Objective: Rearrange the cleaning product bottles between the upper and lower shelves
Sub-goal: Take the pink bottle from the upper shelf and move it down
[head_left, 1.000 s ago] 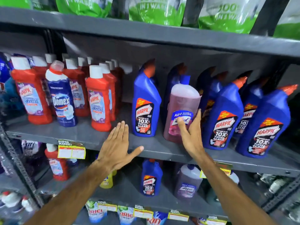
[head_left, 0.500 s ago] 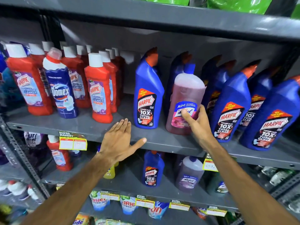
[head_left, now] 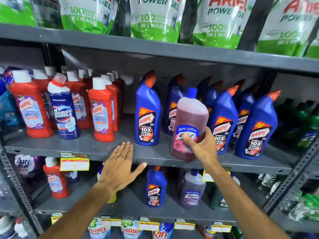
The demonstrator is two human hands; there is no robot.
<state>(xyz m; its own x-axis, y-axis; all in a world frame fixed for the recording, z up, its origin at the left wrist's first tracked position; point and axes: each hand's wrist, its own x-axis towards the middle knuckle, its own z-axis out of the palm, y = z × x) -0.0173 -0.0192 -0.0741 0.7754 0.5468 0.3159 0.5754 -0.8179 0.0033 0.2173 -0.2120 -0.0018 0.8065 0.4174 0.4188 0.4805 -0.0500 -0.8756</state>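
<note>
The right hand [head_left: 202, 149] has its grip clenched on a pink Lizol bottle [head_left: 189, 125], thumb across the blue label and fingers wrapped behind. The bottle is clear plastic, filled nearly to the shoulder with reddish-pink liquid, and topped with a blue cap. It tilts a little to the left, its base at the front edge of the upper shelf [head_left: 96, 150]; whether the base touches the shelf or is lifted just clear cannot be told.

The left hand [head_left: 119, 168] is released, fingers spread flat, palm away from the camera, in front of the shelf edge and holding nothing.

On the same shelf, a blue Harpic toilet cleaner bottle [head_left: 147, 114] with an orange angled spout stands upright just left of the held bottle, and more blue Harpic bottles [head_left: 255, 128] stand in rows to the right and behind. Further left are red Harpic bathroom cleaner bottles [head_left: 101, 114] with white caps, and among them a dark blue Domex bottle [head_left: 63, 111].

On the lower shelf [head_left: 131, 204] stand a smaller blue Harpic bottle [head_left: 156, 188], a purple Lizol bottle [head_left: 192, 192] holding pale violet liquid just beside it, and a red bottle [head_left: 56, 180] well to the left. Green and white Ariel pouches [head_left: 155, 19] line the top shelf.
</note>
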